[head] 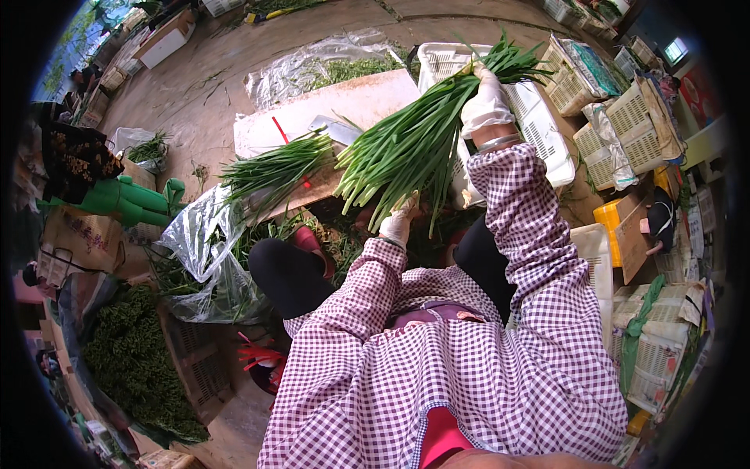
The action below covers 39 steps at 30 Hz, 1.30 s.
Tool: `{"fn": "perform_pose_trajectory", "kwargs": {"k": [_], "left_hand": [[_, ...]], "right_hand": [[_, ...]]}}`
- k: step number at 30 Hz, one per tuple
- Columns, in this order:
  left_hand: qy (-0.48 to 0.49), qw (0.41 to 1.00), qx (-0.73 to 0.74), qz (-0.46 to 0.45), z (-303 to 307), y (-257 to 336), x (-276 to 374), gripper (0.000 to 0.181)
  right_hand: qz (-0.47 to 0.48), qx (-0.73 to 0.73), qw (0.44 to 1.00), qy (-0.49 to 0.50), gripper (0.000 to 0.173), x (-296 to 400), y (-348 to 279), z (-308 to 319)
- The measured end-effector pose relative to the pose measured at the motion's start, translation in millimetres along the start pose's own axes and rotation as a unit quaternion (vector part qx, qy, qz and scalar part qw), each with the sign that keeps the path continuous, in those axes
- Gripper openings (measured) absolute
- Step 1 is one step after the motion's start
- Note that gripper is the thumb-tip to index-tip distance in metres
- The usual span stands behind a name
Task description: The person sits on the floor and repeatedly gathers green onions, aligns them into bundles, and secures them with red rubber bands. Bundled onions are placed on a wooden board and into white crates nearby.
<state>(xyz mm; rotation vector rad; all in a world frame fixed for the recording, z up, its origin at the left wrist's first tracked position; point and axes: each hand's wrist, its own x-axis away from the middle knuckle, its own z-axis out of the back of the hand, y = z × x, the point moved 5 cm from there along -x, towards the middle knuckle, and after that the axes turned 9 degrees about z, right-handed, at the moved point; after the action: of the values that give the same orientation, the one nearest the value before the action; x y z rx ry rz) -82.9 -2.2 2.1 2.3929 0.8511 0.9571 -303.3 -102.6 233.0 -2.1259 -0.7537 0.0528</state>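
Note:
A large bunch of long green leaves, apparently garlic chives, slants over a low white board. My right hand, in a white glove, grips it near the dark leaf tips. At the bunch's lower edge is my left hand, also gloved, with its fingers partly hidden by the stems; whether they close on any is unclear. On the board lies a smaller bunch of the same greens. A red tie strip shows beside it, and a wide metal blade rests between the two bunches.
Behind my right hand stands a white plastic crate. Stacked crates line the right side. Clear plastic bagging with greens lies left of my knee, near a crate of dark leafy greens. Red strips sit by my hip.

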Motion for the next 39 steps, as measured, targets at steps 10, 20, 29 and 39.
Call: {"fn": "perform_pose_trajectory", "kwargs": {"k": [10, 20, 29, 39], "left_hand": [[0.105, 0.904, -0.414, -0.032, 86.9, -35.8, -11.6, 0.053], [0.017, 0.996, 0.041, -0.075, 6.8, 6.4, -18.5, 0.036], [-0.039, 0.983, 0.174, -0.047, -1.7, -5.3, -18.4, 0.023], [0.104, 0.990, -0.087, 0.040, 91.1, -42.6, -17.2, 0.034]], "right_hand": [[0.079, 0.147, 0.986, 0.006, 0.045, 64.9, -42.1, -25.3], [0.031, -0.006, 0.999, -0.027, 0.015, 40.0, -16.7, -30.7], [0.025, -0.022, 0.998, -0.056, 0.010, 48.1, -18.4, -35.8], [0.068, 0.059, 0.996, -0.007, 0.027, 81.3, -45.9, -45.5]]}}
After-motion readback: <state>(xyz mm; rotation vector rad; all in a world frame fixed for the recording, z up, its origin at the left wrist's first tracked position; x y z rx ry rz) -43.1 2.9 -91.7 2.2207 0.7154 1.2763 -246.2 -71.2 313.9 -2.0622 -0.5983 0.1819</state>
